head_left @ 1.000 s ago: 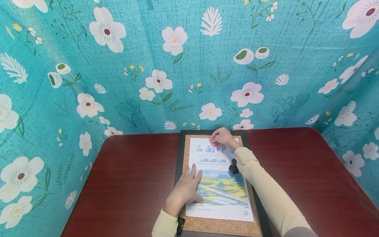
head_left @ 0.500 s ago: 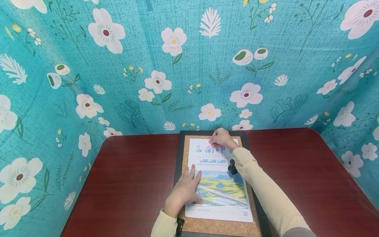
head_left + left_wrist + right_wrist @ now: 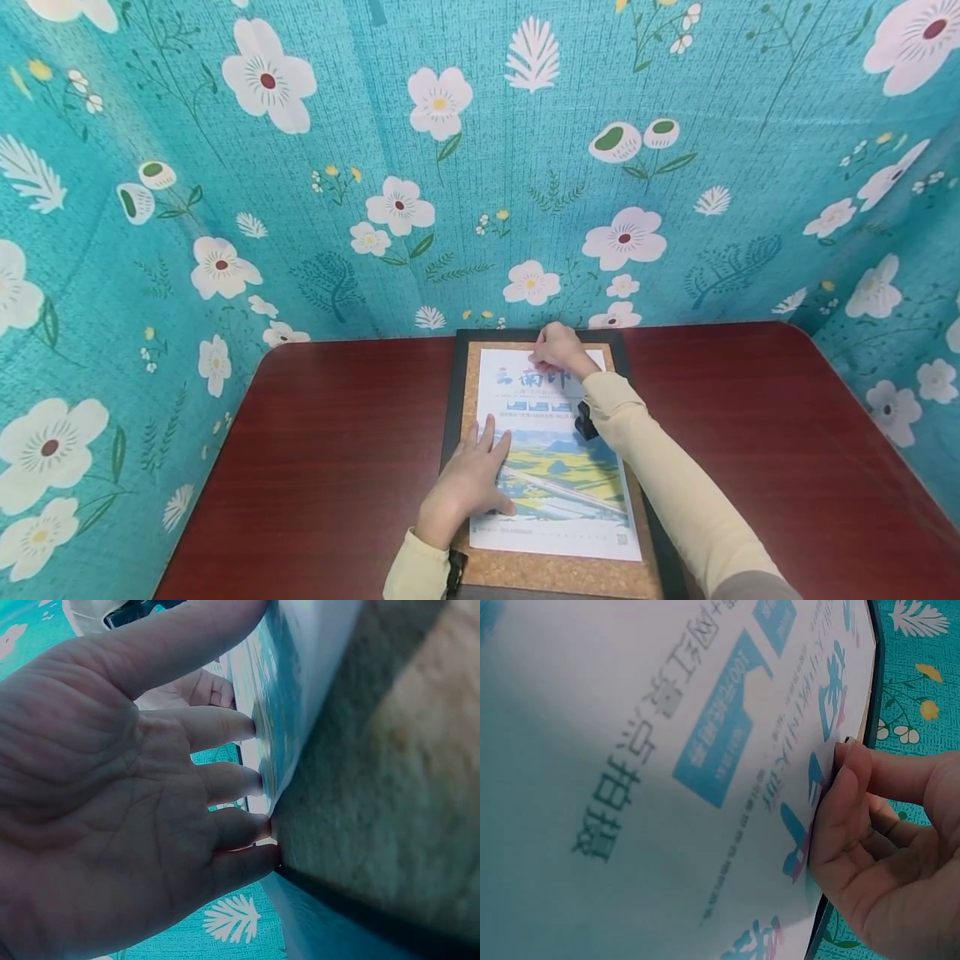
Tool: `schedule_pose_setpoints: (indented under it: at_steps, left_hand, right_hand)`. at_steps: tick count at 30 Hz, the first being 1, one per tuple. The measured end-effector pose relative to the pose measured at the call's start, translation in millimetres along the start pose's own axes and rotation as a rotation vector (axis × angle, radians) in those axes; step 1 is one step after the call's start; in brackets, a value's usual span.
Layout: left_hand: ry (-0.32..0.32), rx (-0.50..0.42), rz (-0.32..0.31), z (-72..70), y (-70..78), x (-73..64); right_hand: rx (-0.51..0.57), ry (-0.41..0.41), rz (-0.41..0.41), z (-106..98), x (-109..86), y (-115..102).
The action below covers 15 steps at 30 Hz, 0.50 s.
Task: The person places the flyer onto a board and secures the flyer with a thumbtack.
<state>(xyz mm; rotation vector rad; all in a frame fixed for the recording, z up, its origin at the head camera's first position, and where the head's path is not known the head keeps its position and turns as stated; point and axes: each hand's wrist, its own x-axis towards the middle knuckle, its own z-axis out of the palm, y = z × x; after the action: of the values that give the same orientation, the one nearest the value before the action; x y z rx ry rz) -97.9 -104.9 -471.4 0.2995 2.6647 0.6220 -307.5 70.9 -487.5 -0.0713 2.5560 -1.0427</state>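
Observation:
A printed poster with blue lettering and a landscape picture lies on a cork board with a dark frame. My left hand rests on the poster's left side with fingers spread. In the left wrist view, the fingertips touch the poster near its edge. At the poster's top, my right hand has thumb and forefinger pinched together against the paper. The right wrist view shows the right hand with a tiny dark spot at the pinching fingertips; the small thing there is mostly hidden.
A dark red table extends to both sides of the board. Behind it hangs a turquoise flowered curtain, close to the board's far edge. Black wrist cameras sit on both wrists, the right one above the poster.
My right wrist has turned slightly, its camera shifting a little left, while the fingertips keep their place at the poster's top. The left hand and the poster have not moved.

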Motion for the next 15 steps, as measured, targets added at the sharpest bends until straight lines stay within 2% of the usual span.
schedule_pose_setpoints:
  at_steps: [6,12,15]
  left_hand:
    - [-0.002,-0.012,-0.003,-2.7,0.5,-1.0]
    - [-0.022,-0.001,0.0,-2.0,-0.2,0.3]
    - [-0.02,-0.002,0.0,-2.0,0.6,0.8]
  right_hand:
    - [-0.009,0.005,0.02,-1.4,0.6,-2.7]
    - [-0.107,0.016,-0.006,0.1,-0.6,3.2]
    - [-0.109,0.019,-0.03,0.4,-2.0,7.1]
